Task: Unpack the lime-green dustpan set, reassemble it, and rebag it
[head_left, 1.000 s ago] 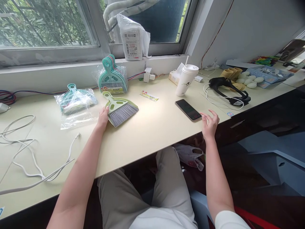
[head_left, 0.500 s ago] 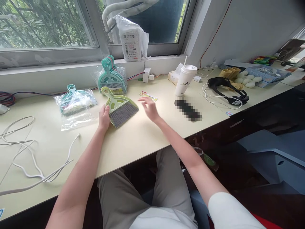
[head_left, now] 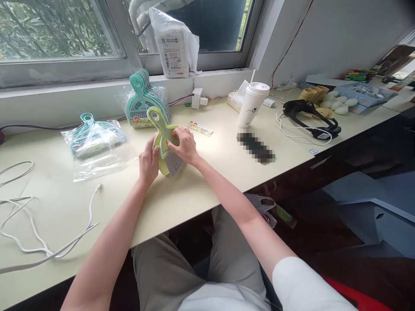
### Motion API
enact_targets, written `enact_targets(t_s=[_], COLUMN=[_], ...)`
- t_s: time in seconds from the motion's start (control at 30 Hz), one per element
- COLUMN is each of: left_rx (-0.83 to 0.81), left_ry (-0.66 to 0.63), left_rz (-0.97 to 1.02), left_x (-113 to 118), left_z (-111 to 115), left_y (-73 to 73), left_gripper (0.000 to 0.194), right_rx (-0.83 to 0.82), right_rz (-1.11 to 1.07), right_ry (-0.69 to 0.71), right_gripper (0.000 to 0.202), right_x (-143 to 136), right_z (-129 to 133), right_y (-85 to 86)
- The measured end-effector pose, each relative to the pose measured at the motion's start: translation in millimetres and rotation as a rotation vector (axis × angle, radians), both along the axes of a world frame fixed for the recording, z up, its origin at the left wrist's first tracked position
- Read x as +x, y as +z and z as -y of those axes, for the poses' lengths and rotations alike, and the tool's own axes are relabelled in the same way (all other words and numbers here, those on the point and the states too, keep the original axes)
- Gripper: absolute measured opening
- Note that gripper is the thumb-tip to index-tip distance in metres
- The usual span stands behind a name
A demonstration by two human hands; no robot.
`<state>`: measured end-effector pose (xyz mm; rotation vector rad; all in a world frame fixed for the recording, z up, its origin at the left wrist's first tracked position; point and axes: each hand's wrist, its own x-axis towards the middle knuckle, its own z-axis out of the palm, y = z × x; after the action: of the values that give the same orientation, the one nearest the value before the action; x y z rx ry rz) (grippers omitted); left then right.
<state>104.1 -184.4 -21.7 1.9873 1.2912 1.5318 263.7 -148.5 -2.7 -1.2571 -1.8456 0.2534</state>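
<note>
Fingers of left hand [head_left: 148,163] and right hand [head_left: 185,144] both closed around green hand brush [head_left: 164,137], seemingly tilted above desk [head_left: 207,172].

Pale desk [head_left: 210,181] beneath daylit window [head_left: 58,30]

I hold the small brush [head_left: 166,144] between my left hand [head_left: 148,162] and my right hand [head_left: 184,144], above the desk [head_left: 201,181]. Behind my grip stands a stack of dustpans [head_left: 146,101] against the windowsill. To the left of it lies a bagged set [head_left: 94,138], and farther left a cable [head_left: 48,224]. To the right lie a label [head_left: 200,128], a phone [head_left: 256,147] and a cup [head_left: 253,106].
</note>
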Motion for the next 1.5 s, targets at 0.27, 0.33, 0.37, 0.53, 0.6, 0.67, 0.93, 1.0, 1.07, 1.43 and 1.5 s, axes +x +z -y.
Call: enact_targets(t_s=[0.27,0.33,0.37,0.53,0.6,0.67,0.93,1.0,1.07,1.43,1.5], left_rx=[-0.135,-0.207,-0.258,-0.414,-0.403,-0.375,-0.243,-0.231,-0.250,-0.390,-0.337], left_ry=[0.358,0.427,0.441,0.447,0.425,0.404,0.484,0.515,0.544,0.493,0.369], left_rz=[-0.068,-0.108,-0.128,-0.309,-0.335,-0.309,-0.307,-0.368,-0.447,-0.679,-0.683], left_x=[-44,-62,-68,-66,-62,-62,-65,-64,-62,-56,-48], left_z=[-31,-38,-40,-40,-38,-36,-31,-30,-28,-23,-21], left_y=[-2.5,-3.3,-3.9,-8.1,-9.4,-10.0,-8.5,-8.0,-7.0,1.2,-1.2], left_gripper=[0.038,0.036,0.033,0.019,0.026,0.036,0.034,0.032,0.028,0.022,0.021], right_rx=[0.052,0.062,0.040,-0.291,-0.395,-0.430,-0.361,-0.366,-0.372,-0.190,-0.197], right_rz=[-0.043,0.038,0.101,0.473,0.533,0.534,0.598,0.620,0.621,0.466,0.401], right_ry=[0.007,-0.113,-0.188,-0.407,-0.427,-0.435,-0.471,-0.479,-0.487,-0.430,-0.335], right_gripper=[0.020,0.020,0.020,0.018,0.020,0.023,0.030,0.030,0.027,0.024,0.022], right_x=[16,26,31,48,50,51,53,53,53,45,37], right_z=[11,13,13,1,-3,-4,-2,-3,-4,-5,-4], right_y=[24.2,28.7,28.4,8.7,1.5,-1.8,-3.7,-4.6,-5.3,-4.6,-3.8])
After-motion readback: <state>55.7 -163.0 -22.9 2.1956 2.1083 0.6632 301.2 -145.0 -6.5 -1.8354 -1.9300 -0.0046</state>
